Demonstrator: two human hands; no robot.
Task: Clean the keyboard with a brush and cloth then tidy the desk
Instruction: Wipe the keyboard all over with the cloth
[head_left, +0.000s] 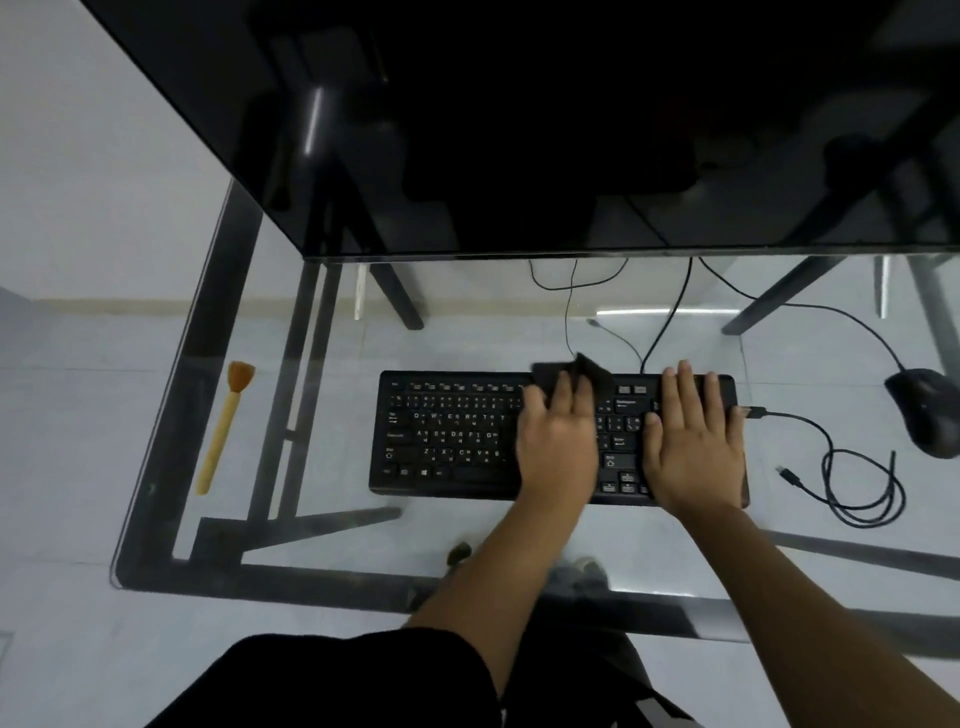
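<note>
A black keyboard (447, 431) lies on the glass desk (322, 540). My left hand (558, 441) presses flat on a black cloth (587, 370) over the keyboard's middle, and the cloth sticks out past my fingertips at the top edge. Resting flat on the keyboard's right end, fingers spread, is my right hand (693, 441), which holds nothing. A brush (224, 426) with a wooden handle and orange bristles lies alone on the desk far to the left.
A black mouse (924, 410) sits at the right edge, and a coiled black cable (862, 488) lies right of the keyboard. A dark monitor (519, 130) looms over the back of the desk. Cables run behind the keyboard.
</note>
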